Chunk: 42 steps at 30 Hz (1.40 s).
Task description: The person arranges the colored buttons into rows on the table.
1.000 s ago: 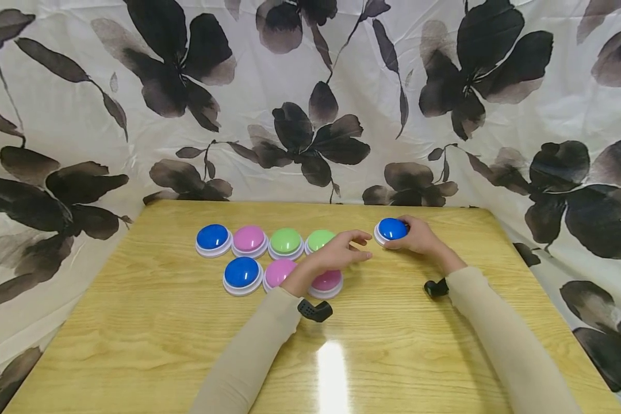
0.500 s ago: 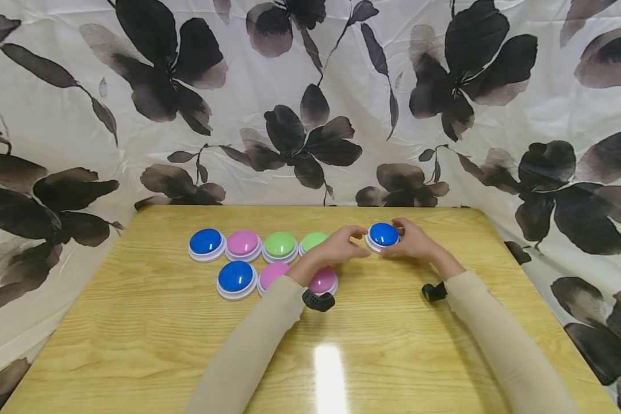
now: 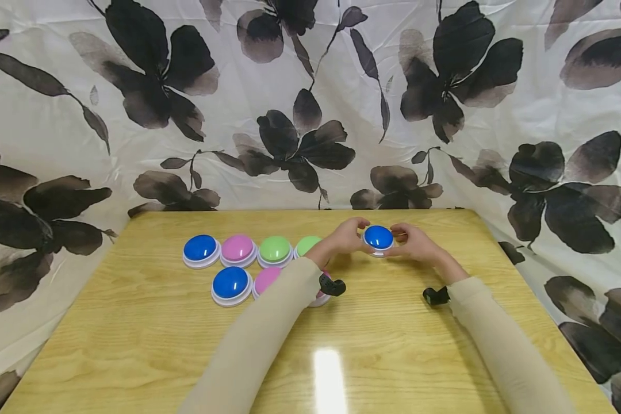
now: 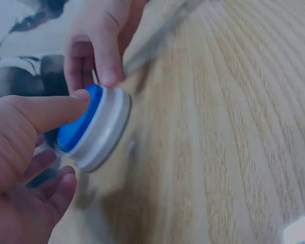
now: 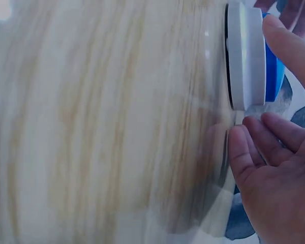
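Note:
A blue push button [image 3: 378, 237] with a white base is between my two hands near the table's far side. My left hand [image 3: 345, 237] curves round its left side; in the left wrist view the thumb [image 4: 66, 109] lies across the blue dome. From the right, my right hand [image 3: 416, 242] holds the button, its thumb along the front of the base. Its other fingers [image 5: 241, 147] curl beside the button in the right wrist view, with a small gap showing. Whether the base touches the table is hard to tell.
Left of the hands stand two rows of push buttons on the wooden table [image 3: 134, 322]: a blue one [image 3: 200, 248], a pink one [image 3: 237, 248] and green ones [image 3: 275, 249] behind, another blue one [image 3: 230, 283] in front. My left arm partly covers several. Floral cloth [image 3: 310, 69] hangs behind.
My left hand has moved right and away from me, reaching the blue button. My right hand has shifted slightly left with the button. The head view has drifted a little.

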Available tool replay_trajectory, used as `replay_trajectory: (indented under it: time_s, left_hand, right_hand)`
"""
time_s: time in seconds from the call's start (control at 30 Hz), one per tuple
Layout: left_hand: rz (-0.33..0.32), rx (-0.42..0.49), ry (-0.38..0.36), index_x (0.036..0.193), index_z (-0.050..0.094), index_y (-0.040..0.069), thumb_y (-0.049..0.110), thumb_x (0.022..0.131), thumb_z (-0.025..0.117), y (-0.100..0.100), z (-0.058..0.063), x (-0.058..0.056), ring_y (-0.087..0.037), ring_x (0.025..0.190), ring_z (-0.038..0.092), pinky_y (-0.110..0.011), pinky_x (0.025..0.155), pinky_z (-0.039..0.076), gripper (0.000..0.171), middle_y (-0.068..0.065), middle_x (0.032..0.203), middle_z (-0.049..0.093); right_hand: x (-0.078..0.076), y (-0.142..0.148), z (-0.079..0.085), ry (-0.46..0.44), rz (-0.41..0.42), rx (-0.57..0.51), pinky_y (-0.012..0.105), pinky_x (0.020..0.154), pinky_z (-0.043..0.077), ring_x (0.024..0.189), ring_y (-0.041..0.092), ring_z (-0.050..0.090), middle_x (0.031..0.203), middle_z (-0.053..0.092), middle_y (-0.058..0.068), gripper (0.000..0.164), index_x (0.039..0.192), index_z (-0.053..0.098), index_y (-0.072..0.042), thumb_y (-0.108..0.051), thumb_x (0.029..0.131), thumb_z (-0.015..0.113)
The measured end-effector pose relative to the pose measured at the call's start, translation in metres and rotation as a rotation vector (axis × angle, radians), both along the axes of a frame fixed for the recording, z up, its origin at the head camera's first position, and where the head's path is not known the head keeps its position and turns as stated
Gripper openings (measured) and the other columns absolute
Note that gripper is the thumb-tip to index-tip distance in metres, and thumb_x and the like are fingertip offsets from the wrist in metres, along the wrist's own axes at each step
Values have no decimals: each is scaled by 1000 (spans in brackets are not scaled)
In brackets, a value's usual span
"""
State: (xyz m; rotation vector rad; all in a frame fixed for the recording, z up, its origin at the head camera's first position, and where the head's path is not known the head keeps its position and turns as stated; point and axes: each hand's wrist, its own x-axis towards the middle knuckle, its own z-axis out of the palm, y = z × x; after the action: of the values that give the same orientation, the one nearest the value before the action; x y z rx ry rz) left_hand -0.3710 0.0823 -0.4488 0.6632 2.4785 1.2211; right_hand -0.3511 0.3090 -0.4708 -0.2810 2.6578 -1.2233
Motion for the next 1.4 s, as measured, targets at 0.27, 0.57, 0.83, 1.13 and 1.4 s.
replay_trajectory:
  time_s: [0.27, 0.57, 0.83, 1.13, 1.4]
  left_hand:
    - [51, 13, -15, 137, 48, 0, 19, 73, 87, -5, -15, -8, -26, 119, 54, -33, 99, 44, 78, -14, 135, 52]
    - [84, 22, -12, 129, 57, 1, 22, 73, 87, -7, -30, -7, -22, 109, 57, -30, 95, 46, 67, -11, 123, 59]
    - [78, 21, -7, 129, 58, 0, 23, 73, 88, -2, -32, -5, -22, 109, 57, -31, 96, 46, 67, -11, 123, 61]
    - [49, 3, 24, 127, 58, 2, 24, 75, 86, -2, -17, -10, -21, 104, 57, -30, 90, 48, 63, -9, 119, 61]
    - [-2, 25, 63, 130, 56, 1, 23, 76, 85, -15, 4, -9, -19, 97, 60, -26, 83, 50, 65, -11, 123, 59]
  right_hand:
    - [0, -10, -3, 12, 1, -12, 48, 100, 42, 120, 37, 49, 138, 47, 22, 86, 141, 40, 5, -29, 76, 85]
    - [5, -18, -12, 50, -20, -8, 47, 96, 46, 110, 35, 55, 128, 55, 21, 76, 135, 49, 4, -27, 76, 85]
    - [8, -15, -14, 32, -60, -9, 48, 95, 46, 110, 35, 54, 127, 56, 20, 79, 135, 50, 2, -31, 73, 87]
    - [10, -16, 6, 19, -71, -15, 45, 93, 47, 109, 33, 55, 126, 56, 19, 81, 136, 49, 1, -34, 73, 86]
    - [16, -24, 28, 61, -84, -33, 47, 92, 48, 111, 34, 54, 130, 55, 18, 79, 135, 52, -1, -33, 72, 88]
